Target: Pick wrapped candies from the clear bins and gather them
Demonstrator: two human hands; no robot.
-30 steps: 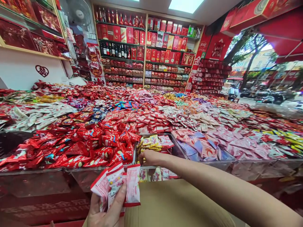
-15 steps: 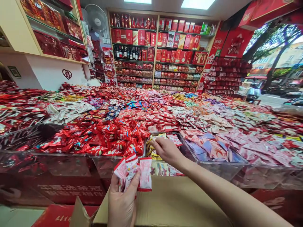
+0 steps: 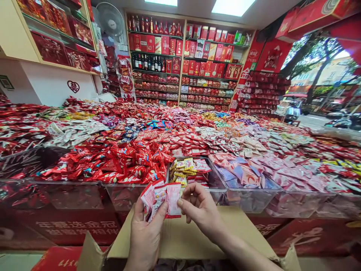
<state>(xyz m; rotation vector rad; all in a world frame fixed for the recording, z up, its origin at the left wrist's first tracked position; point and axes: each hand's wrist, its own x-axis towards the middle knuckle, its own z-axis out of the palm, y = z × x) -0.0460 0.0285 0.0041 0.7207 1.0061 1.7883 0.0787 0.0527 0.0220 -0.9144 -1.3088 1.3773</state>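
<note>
Right hand [image 3: 200, 210] back beside held packets [image 3: 162, 197]

Left hand [image 3: 145, 241]: bare, no glove, ring or watch in view.
Right hand [image 3: 200, 209]: bare, no ring visible.
Right forearm [image 3: 242, 252]: uncovered, no sleeve or wristband showing.

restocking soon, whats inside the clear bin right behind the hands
The clear bin holds yellow and pink candy packets; the right hand and held packets cover its lower front.
</note>
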